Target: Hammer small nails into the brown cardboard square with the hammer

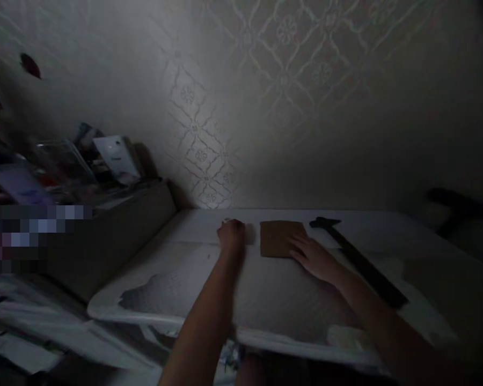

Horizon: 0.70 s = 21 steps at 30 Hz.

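A brown square piece of cardboard [276, 241] lies flat on the white table [282, 300]. Stretched out over its right side, my right hand [312, 256] rests with its fingers on the surface. To the left of the cardboard, my left hand [231, 234] is closed near the tabletop; a small thing shows by its fingers, too dim to name. Just right of the cardboard lies a dark hammer [362, 262], its head toward the wall and its handle slanting toward me.
A patterned wall [265, 134] rises behind the table. On the left, a higher cabinet [121, 241] borders the table and carries a white box [116, 158], a clear container [66, 163] and other clutter. A dark object [459, 206] sticks in at the right. The room is dim.
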{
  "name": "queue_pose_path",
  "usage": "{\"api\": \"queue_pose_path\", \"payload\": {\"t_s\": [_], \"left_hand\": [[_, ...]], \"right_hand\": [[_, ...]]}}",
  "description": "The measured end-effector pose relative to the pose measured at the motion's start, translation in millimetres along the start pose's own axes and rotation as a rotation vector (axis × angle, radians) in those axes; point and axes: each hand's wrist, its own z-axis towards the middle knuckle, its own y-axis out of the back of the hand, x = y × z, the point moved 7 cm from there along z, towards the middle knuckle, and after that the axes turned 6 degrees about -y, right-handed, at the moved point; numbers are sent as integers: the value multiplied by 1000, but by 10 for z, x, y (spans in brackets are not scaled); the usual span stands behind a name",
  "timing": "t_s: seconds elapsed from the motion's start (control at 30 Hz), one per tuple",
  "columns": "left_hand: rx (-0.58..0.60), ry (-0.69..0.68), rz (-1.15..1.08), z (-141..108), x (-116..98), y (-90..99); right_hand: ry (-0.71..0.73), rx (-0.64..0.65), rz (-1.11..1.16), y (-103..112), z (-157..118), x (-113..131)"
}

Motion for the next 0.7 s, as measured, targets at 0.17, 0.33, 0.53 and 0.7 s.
{"api": "queue_pose_path", "payload": {"t_s": [0.17, 0.33, 0.53, 0.7], "left_hand": [[45, -201, -486, -18, -304, -149], [167, -206, -624, -154, -445, -339], [220, -215, -544, -198, -476, -408], [236, -261, -497, -185, -480, -437]], "right_hand": [[50, 21, 28, -2, 2, 35], [69, 44, 67, 9, 2, 92], [67, 41, 105, 5, -7, 86], [65, 34, 104, 29, -8, 93]]}}
